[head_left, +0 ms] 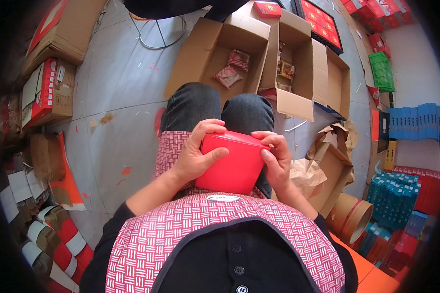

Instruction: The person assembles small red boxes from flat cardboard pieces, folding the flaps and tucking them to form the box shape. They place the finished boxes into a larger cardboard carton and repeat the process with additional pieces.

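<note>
Between both hands [195, 151], red box [232, 163] edges.

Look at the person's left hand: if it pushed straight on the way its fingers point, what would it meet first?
The left hand points rightward, pressed against the red box already; beyond it lies the right hand. Depth is unclear.

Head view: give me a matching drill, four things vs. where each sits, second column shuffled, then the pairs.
Things:
1. red box
2. green crate
3. open cardboard carton
4. cardboard tube

Places:
A. on the floor ahead of the knees, small packets inside
B. far right, near the wall
C. held between the left hand and the right hand over the lap
D. low right, lying beside stacked blue boxes

Pairs: 1-C, 2-B, 3-A, 4-D
</note>
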Available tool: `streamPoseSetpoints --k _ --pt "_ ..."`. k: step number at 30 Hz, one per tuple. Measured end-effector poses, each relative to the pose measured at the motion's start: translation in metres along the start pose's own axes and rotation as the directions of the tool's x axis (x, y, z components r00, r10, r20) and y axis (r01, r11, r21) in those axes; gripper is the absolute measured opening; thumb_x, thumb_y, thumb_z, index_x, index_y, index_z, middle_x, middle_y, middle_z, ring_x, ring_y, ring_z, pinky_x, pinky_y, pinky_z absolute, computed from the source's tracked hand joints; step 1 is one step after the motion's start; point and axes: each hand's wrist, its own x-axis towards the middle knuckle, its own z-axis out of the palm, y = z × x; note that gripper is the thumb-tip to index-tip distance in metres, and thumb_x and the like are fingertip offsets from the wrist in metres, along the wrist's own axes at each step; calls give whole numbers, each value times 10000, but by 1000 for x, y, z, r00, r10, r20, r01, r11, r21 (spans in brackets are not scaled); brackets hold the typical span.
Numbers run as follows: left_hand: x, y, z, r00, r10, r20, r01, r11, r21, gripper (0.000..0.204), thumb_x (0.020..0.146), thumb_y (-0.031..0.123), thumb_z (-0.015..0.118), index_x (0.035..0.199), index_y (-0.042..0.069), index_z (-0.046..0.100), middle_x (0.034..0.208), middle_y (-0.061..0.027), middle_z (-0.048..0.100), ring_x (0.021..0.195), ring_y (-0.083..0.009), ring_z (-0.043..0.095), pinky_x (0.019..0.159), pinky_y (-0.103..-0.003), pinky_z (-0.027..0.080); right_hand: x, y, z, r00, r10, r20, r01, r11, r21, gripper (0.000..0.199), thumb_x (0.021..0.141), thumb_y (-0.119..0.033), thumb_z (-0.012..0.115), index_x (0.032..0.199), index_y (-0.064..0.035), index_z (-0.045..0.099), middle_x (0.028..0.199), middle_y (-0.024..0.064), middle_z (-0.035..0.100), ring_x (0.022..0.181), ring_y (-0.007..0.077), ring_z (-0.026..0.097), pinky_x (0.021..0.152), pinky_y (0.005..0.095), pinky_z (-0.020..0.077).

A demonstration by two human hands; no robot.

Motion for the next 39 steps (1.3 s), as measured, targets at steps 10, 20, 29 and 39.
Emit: streamPoseSetpoints --k 10,20,29,39 --pt "-19 -3 13 983 -121 -134 117 992 -39 281 821 130 701 1032 87 520 1079 -90 539 999 -176 540 860 -303 452 -13 8 29 994 -81 -68 69 984 -167 128 905 -48 503 1024 -19 538 1132 149 546 1051 217 523 927 319 391" --pt "-3 -27 -7 871 -409 -271 301 881 -365 192 876 132 647 1007 61 526 929 -51 590 867 -134 581 771 -274 495 32 31 -1 998 34 49 -32 999 -38 515 923 -98 505 1398 -54 312 1428 140 347 1310 239 363 1055 323 311" --pt "59 8 -23 791 -555 258 524 397 -754 447 969 434 404 1129 32 520 1040 -112 604 944 -184 594 831 -348 511 86 -9 -22 879 -248 407 430 781 -452 414 746 -111 727 1132 -65 584 1099 103 617 1085 237 573 941 389 441" --pt "129 -5 -3 919 -325 -223 284 939 -197 311 947 226 552 1086 -19 418 1008 -135 576 888 -136 584 744 -261 499 111 -4 -11 900 435 -35 -375 813 446 428 850 -190 671 1183 6 487 1085 105 616 927 177 633 754 303 547"
